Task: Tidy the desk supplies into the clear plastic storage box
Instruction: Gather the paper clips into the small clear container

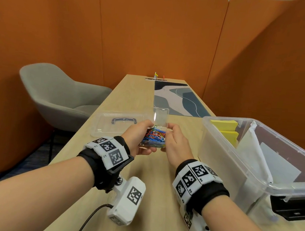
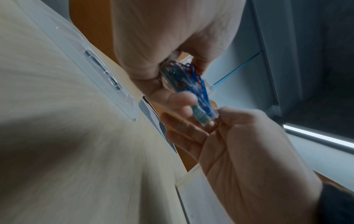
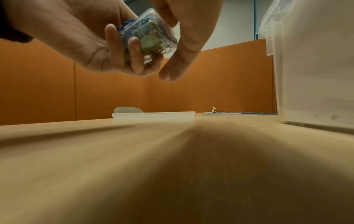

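A small clear case of coloured paper clips hangs above the desk with its lid flipped up. My left hand grips it from the left, fingers curled underneath. My right hand is at its right side, the thumb touching the case and the fingers fairly straight below. The left wrist view shows the case edge-on between both hands. The clear storage box stands open at the right, holding yellow sticky-note pads and white papers.
The storage box's lid lies flat on the desk beyond my left hand. A patterned desk mat covers the far right of the desk. A grey chair stands to the left. Orange partitions enclose the desk.
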